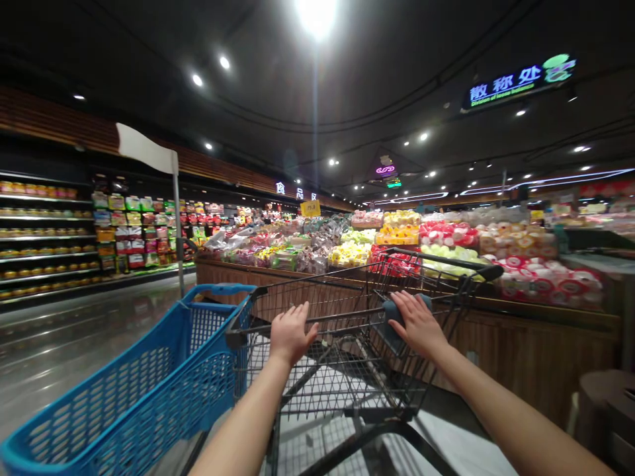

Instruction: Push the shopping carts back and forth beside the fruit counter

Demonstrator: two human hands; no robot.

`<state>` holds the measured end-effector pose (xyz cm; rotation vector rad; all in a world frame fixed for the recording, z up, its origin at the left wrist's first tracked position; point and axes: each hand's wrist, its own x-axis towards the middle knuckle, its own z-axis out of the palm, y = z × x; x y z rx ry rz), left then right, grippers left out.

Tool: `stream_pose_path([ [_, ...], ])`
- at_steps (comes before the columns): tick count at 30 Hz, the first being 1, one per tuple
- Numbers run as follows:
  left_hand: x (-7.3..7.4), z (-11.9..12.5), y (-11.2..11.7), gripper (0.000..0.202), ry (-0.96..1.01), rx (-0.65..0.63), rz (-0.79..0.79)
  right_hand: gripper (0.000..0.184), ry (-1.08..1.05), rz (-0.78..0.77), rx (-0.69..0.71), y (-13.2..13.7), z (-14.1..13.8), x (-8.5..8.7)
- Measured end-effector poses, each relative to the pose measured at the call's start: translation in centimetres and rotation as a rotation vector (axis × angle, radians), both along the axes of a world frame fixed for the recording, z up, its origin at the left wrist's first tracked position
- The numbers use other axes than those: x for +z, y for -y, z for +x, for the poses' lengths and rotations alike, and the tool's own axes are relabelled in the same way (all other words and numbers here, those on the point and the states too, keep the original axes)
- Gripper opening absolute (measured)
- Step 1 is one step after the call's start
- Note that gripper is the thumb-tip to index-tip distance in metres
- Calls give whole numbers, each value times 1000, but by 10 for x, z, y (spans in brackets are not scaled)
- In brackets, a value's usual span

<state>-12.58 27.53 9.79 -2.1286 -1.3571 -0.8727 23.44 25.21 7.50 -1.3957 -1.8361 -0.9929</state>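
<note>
The left hand (288, 336) and the right hand (419, 324) are apart, both palm down with fingers extended; firmness of grip cannot be determined. The left rests over the dark handlebar (342, 318) of a dark-grey metal wire shopping cart (332, 380); the right lies on a grey-blue pad (389, 334) at the bar's other end. The cart stands directly before the person, between both forearms. Just beside it, on the left, is a blue plastic basket (213, 380) with perforated walls; contact between the two cannot be confirmed. Beyond the cart runs a wood-panelled display counter (516, 357) heaped with multicoloured packaged goods (397, 235). A white flag-shaped panel (149, 149) on a grey pole rises behind the basket. Stocked shelves (47, 238) line the far left; a lit hanging sign (516, 84) is noted upper right.
</note>
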Motion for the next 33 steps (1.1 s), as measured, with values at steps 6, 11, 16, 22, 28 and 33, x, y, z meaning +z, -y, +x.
stream_pose_path([
  [6, -3, 5, -2, 60, 36, -10, 0, 72, -44, 29, -63, -1, -15, -5],
  [11, -3, 6, -2, 59, 48, -11, 2, 77, -23, -26, -23, 1, -51, -5],
  [16, -2, 4, 1, 60, 28, -6, -1, 77, 6, -67, 52, 3, -92, -3],
  [22, -4, -1, -1, 60, 1, -25, 26, 69, 68, -75, 125, 3, -83, 0],
  [28, -4, -2, -1, 59, -3, -42, 18, 69, 71, -64, 113, 3, -44, 1],
  [33, -4, 0, 0, 59, 12, -46, 21, 68, 39, -39, 44, 5, -13, 2],
])
